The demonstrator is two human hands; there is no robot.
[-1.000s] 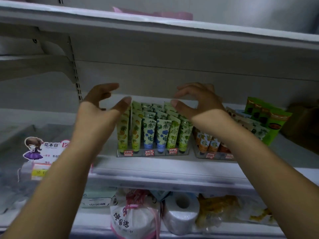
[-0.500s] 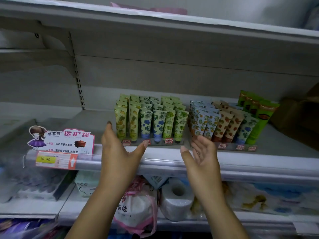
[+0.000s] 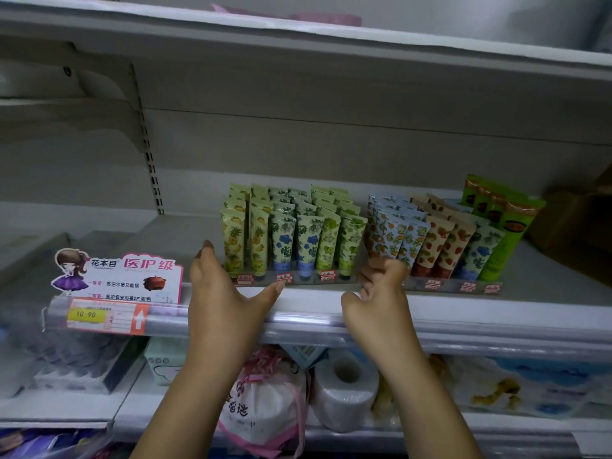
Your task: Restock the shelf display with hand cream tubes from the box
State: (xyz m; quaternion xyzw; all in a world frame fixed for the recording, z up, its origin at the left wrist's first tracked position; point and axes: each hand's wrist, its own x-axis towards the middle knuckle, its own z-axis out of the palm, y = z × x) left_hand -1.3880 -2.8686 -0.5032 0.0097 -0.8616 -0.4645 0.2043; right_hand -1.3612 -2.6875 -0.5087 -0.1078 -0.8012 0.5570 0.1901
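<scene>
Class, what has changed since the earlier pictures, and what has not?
Both hands dropped from above the left tray to the shelf edge. The left hand is open; the right hand curled its fingers, grip unclear. Tubes and right tray stayed put.

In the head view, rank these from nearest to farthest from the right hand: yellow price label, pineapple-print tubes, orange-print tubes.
1. orange-print tubes: just above the right hand, at the left end of the right tray.
2. pineapple-print tubes: left end of the left tray.
3. yellow price label: far left on the shelf rail.
</scene>
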